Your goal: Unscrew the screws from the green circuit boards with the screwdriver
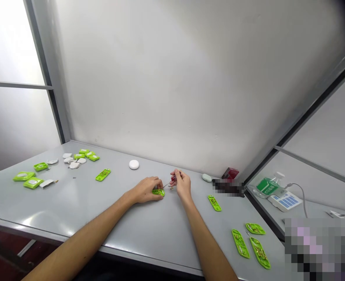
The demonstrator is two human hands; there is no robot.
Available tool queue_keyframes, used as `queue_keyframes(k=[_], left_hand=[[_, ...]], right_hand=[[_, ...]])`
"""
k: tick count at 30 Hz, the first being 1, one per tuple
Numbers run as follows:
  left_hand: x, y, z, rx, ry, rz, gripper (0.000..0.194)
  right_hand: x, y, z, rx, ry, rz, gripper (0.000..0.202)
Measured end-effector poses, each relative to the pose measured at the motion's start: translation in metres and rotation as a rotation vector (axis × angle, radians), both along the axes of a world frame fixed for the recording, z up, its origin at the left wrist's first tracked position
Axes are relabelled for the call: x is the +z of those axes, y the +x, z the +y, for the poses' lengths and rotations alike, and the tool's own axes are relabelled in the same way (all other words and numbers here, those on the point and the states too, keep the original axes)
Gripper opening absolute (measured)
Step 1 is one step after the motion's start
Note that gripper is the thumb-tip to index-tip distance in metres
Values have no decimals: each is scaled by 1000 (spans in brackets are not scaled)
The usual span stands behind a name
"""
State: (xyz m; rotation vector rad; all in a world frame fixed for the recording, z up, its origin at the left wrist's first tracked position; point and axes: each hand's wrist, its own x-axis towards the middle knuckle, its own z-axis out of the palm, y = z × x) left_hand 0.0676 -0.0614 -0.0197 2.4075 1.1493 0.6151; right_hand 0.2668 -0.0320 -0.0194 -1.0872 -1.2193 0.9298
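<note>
My left hand [145, 190] is closed on a small bright green casing [159, 192], pressing it to the grey table. Gold and white bits show inside the casing. In my right hand [182, 185] is a thin screwdriver [167, 184] with a red handle, its metal shaft slanting down to the casing's right end. Whether the tip touches a part is too small to tell. A few tiny gold pieces [171, 188] lie below the right hand. Beyond my left hand sits a round white case [134, 164].
Another green casing [103, 175] lies left of my hands, and one [214, 203] lies right. Several more [240, 243] are at the front right. Green pieces [24, 176] and white pieces [74, 165] are scattered far left. A pale earbud case [206, 178] and dark red box [230, 173] stand by the wall.
</note>
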Motion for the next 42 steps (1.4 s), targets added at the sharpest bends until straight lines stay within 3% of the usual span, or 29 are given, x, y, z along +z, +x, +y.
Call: queue_keyframes(k=[11,24,42], left_hand=[[-3,0,2,24,-23,-41,35],[-2,-2,1,118,-35,-117,32],[-7,-4,8,103,-70,-233,36]], right_hand=[[-6,3,5,8,-117,87,51],[-12,0,7,-20,-142,194,44],[-13,-4,4,-44,-179,316,38]])
